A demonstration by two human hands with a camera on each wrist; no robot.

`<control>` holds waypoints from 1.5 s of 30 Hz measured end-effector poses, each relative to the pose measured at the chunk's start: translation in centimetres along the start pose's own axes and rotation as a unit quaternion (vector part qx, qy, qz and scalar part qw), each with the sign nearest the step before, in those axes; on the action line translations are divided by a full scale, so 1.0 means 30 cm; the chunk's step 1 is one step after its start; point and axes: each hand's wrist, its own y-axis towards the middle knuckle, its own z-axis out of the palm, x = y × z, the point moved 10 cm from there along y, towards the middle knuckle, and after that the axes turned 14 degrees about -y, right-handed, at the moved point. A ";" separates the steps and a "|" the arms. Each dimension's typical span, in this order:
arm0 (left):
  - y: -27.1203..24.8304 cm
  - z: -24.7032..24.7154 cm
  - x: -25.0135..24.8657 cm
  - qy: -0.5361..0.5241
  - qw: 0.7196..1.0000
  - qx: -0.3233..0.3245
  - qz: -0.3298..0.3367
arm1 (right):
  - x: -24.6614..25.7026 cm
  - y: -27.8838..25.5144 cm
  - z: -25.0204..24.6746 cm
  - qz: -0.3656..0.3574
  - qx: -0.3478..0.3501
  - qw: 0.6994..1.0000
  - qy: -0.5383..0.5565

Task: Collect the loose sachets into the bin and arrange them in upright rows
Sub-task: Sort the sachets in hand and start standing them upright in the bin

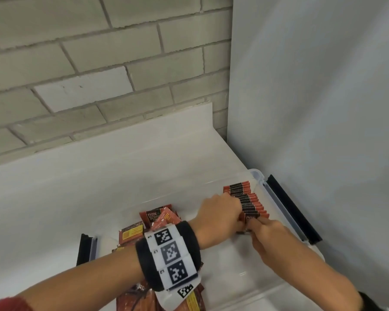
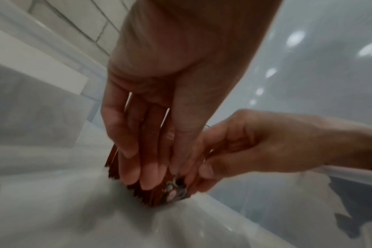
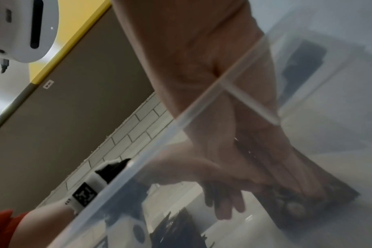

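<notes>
With straight left hand fingers bracing the upright row in the bin, the right hand pinches 1 sachet — slide it in flush, keeping the row pressed.

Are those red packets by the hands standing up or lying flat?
Standing upright: the row of sachets shows only thin top edges, packed side by side against the bin wall.
</notes>
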 end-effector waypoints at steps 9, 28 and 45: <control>-0.014 -0.051 -0.077 0.056 0.988 -0.022 0.142 | 0.018 0.002 0.015 0.014 0.057 0.998 -0.030; -0.048 0.108 0.127 -0.516 0.839 0.066 -0.162 | 0.033 -0.004 -0.001 0.001 0.029 0.999 -0.027; -0.038 0.127 0.095 -0.639 0.749 0.013 -0.175 | 0.004 -0.010 -0.040 0.048 -0.008 0.999 -0.022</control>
